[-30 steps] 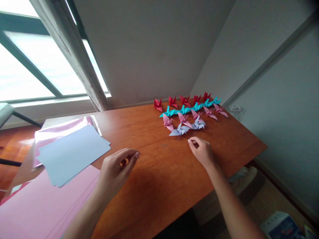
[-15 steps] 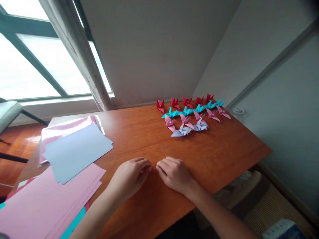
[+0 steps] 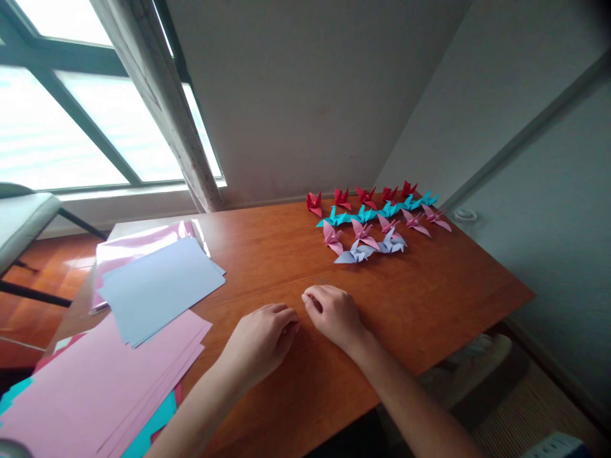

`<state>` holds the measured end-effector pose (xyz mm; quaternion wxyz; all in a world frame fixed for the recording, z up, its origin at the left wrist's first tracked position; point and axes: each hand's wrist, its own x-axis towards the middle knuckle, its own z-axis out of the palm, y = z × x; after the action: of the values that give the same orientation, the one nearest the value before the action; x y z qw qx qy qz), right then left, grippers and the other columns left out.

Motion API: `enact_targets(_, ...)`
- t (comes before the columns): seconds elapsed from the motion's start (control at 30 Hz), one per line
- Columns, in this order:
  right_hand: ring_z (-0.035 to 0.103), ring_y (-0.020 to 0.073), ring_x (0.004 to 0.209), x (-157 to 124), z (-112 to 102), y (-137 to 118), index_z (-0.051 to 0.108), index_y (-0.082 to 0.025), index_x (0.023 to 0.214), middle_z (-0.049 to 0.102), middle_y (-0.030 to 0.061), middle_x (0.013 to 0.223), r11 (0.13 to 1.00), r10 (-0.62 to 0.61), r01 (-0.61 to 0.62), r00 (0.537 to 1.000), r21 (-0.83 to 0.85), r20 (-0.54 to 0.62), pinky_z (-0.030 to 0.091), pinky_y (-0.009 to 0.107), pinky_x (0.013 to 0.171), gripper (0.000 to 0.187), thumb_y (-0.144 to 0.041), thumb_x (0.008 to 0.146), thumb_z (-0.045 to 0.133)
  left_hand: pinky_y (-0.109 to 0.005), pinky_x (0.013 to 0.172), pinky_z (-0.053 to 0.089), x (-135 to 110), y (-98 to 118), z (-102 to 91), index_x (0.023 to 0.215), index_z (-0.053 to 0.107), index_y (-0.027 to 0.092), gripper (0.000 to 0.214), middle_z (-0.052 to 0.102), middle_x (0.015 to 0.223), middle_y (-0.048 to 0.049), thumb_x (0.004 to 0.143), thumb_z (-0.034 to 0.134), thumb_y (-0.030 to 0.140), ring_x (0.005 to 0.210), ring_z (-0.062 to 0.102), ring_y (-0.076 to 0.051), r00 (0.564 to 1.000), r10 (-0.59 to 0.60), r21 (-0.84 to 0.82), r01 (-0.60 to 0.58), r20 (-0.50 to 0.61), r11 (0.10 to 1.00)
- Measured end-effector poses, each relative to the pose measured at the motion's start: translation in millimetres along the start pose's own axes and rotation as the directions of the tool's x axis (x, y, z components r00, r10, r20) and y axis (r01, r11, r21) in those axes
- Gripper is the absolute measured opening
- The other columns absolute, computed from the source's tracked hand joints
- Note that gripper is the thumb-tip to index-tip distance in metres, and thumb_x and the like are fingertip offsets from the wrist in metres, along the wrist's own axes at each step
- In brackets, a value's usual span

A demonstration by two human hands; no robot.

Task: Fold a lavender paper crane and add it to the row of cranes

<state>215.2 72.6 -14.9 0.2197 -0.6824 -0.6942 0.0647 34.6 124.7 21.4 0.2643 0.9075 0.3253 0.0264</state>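
Observation:
My left hand (image 3: 263, 336) rests on the wooden table (image 3: 267, 254), fingers curled into a loose fist with nothing showing in it. Close beside it, my right hand (image 3: 334, 313) is also closed, its thumb and fingertips together, and I see nothing held there. Beyond my right hand stand folded paper cranes in rows: two pale lavender cranes (image 3: 356, 253) nearest, then several pink cranes (image 3: 365, 233), several turquoise cranes (image 3: 365, 214) and several red cranes (image 3: 366, 196) at the back. Neither hand touches them.
Left of my left hand lie pink paper sheets (image 3: 109, 388) over turquoise sheets (image 3: 155, 423) and red ones. Pale blue sheets (image 3: 162, 286) overlap a glossy plastic packet (image 3: 143, 245). A chair (image 3: 28, 219) stands by the window. The table's right edge borders a gap before the wall.
My right hand has moved slightly forward, away from me, and its fingers have curled a little more. The view has shifted slightly left. The cranes and sheets stay in place.

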Motion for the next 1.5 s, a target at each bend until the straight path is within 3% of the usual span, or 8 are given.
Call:
enact_targets(0.2, 0.069, 0.0175, 0.076, -0.2, -4.2, 12.6, 0.067, -0.022, 0.086, 0.075, 0.0036, 0.08, 0.977, 0.179, -0.187, 0.98, -0.102, -0.085, 0.036, 0.027, 0.066, 0.02, -0.021, 0.097, 0.05, -0.027, 0.063, 0.034, 0.7, -0.6, -1.0, 0.083, 0.061, 0.022, 0.02, 0.066, 0.085, -0.0023, 0.095, 0.045, 0.019, 0.076, 0.06, -0.018, 1.0, 0.007, 0.0, -0.007, 0.014, 1.0)
enact_targets(0.37, 0.071, 0.0208, 0.071, -1.3, -14.1, 31.6, 0.07, -0.019, 0.103, 0.078, 0.0091, 0.085, 0.892, 0.387, -0.419, 0.902, -0.171, -0.192, 0.032, 0.029, 0.06, 0.021, -0.023, 0.097, 0.05, -0.027, 0.062, 0.034, -1.1, 1.4, -4.4, 0.083, 0.062, 0.022, 0.021, 0.065, 0.084, -0.0024, 0.095, 0.045, 0.019, 0.075, 0.06, -0.018, 1.0, 0.007, 0.008, -0.007, 0.027, 1.0)
enact_targets(0.5, 0.072, 0.0216, 0.074, 0.3, -15.0, 36.0, 0.07, -0.021, 0.112, 0.08, 0.0076, 0.088, 0.872, 0.421, -0.453, 0.887, -0.184, -0.189, 0.035, 0.029, 0.061, 0.023, -0.026, 0.096, 0.053, -0.027, 0.062, 0.034, -1.6, 2.2, -4.4, 0.083, 0.061, 0.022, 0.02, 0.065, 0.084, -0.0022, 0.093, 0.045, 0.017, 0.076, 0.06, -0.018, 1.0, 0.009, 0.01, -0.009, 0.023, 1.0)
enact_targets(1.03, 0.073, 0.0233, 0.088, 0.9, -8.7, 37.5, 0.068, -0.02, 0.123, 0.079, 0.0092, 0.106, 0.91, 0.334, -0.361, 0.93, -0.204, -0.155, 0.047, 0.029, 0.07, 0.033, -0.024, 0.096, 0.049, -0.027, 0.062, 0.038, -1.7, 2.1, -4.3, 0.083, 0.063, 0.022, 0.02, 0.067, 0.084, -0.0036, 0.093, 0.046, 0.018, 0.077, 0.063, -0.019, 0.999, 0.038, 0.044, -0.039, 0.008, 0.998)
enact_targets(1.27, 0.071, 0.0223, 0.091, -0.7, 4.0, 20.4, 0.068, -0.02, 0.125, 0.078, 0.0091, 0.102, 0.978, 0.076, -0.079, 0.997, -0.194, -0.025, 0.048, 0.029, 0.077, 0.037, -0.02, 0.097, 0.045, -0.026, 0.064, 0.044, -3.4, 5.7, -2.8, 0.086, 0.067, 0.021, 0.02, 0.07, 0.085, -0.0049, 0.093, 0.049, 0.019, 0.079, 0.066, -0.02, 0.998, 0.04, 0.07, -0.037, -0.038, 0.997)
enact_targets(1.37, 0.071, 0.0226, 0.088, 7.6, 8.4, 12.9, 0.067, -0.02, 0.128, 0.077, 0.0091, 0.096, 0.973, -0.013, 0.021, 0.999, -0.229, 0.038, 0.047, 0.029, 0.073, 0.038, -0.021, 0.097, 0.045, -0.026, 0.065, 0.046, -3.3, 7.3, -2.0, 0.089, 0.069, 0.022, 0.019, 0.072, 0.088, -0.0043, 0.093, 0.051, 0.02, 0.078, 0.067, -0.019, 0.999, 0.016, 0.085, -0.012, -0.05, 0.996)
enact_targets(1.5, 0.072, 0.023, 0.09, 31.9, 15.5, 2.7, 0.066, -0.021, 0.128, 0.078, 0.01, 0.102, 0.978, -0.05, 0.067, 0.995, -0.198, 0.089, 0.048, 0.029, 0.072, 0.038, -0.02, 0.096, 0.047, -0.025, 0.068, 0.048, -3.2, 5.8, -7.6, 0.091, 0.07, 0.022, 0.017, 0.072, 0.093, -0.0039, 0.093, 0.053, 0.021, 0.082, 0.068, -0.018, 0.992, -0.065, 0.147, 0.08, -0.108, 0.986)
